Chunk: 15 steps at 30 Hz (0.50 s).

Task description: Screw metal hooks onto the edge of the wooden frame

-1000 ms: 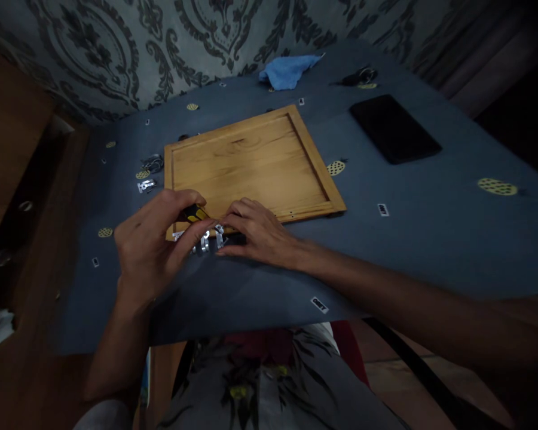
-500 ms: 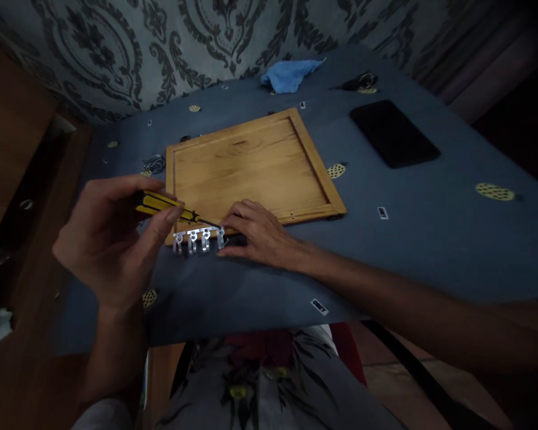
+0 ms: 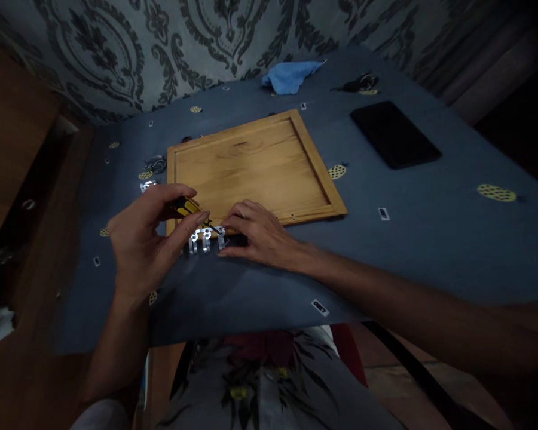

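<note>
My left hand [image 3: 146,236] is closed round the yellow and black handle of a screwdriver [image 3: 188,206]. Its shaft slants down to the right, with the tip at the right end of a silver metal hook rail [image 3: 207,240]. That rail lies along the near left edge of a framed wooden panel [image 3: 246,167], its hooks hanging over the edge. My right hand [image 3: 262,236] pinches the rail's right end against the panel edge, thumb below and fingers above. The fingertips partly cover that end, and my left hand hides the rail's left end.
A dark tablet-like slab [image 3: 395,134] lies to the right on the blue tablecloth [image 3: 430,239]. Behind the panel are a blue cloth [image 3: 291,76] and a black tool-like object [image 3: 358,83]. Small metal parts [image 3: 155,164] sit left of the panel. A patterned wall [image 3: 197,48] borders the back.
My left hand has moved right and slightly down with the screwdriver, which now stands steeper over the rail's right end. Shiny metal at the panel's left has come into view. My right hand stays in place.
</note>
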Available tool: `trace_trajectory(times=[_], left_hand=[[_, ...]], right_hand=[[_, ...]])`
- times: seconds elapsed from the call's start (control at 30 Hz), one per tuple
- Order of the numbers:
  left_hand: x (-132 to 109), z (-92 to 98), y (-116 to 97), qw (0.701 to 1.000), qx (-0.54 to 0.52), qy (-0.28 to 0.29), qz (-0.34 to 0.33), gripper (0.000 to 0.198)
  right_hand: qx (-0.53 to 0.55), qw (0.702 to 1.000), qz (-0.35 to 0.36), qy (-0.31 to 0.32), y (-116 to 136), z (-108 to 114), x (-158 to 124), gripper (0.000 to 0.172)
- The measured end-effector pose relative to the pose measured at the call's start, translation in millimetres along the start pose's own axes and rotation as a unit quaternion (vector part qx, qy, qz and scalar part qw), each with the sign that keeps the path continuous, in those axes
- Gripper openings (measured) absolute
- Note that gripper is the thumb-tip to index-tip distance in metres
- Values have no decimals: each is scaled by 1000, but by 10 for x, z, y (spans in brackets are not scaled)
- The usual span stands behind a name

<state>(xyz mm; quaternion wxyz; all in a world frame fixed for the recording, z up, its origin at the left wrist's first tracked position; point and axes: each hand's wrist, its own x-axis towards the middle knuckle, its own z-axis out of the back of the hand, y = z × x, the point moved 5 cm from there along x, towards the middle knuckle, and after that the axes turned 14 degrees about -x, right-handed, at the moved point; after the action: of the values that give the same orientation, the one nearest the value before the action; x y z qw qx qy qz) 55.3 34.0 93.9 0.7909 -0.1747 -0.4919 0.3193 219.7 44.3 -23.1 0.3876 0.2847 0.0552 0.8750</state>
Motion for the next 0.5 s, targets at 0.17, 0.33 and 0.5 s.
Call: trace_trajectory(times=[0.17, 0.33, 0.5], left_hand=[[-13, -10, 16, 1000, 2, 6, -4, 27], [-12, -24, -7, 1000, -13, 16, -2, 30], [-10, -46, -18, 999, -29, 37, 13, 30]], right_hand=[[-6, 1000, -4, 1, -4, -12, -1, 56], [-8, 1000, -4, 3, -2, -20, -1, 59], [-8, 1000, -9, 14, -2, -18, 6, 59]])
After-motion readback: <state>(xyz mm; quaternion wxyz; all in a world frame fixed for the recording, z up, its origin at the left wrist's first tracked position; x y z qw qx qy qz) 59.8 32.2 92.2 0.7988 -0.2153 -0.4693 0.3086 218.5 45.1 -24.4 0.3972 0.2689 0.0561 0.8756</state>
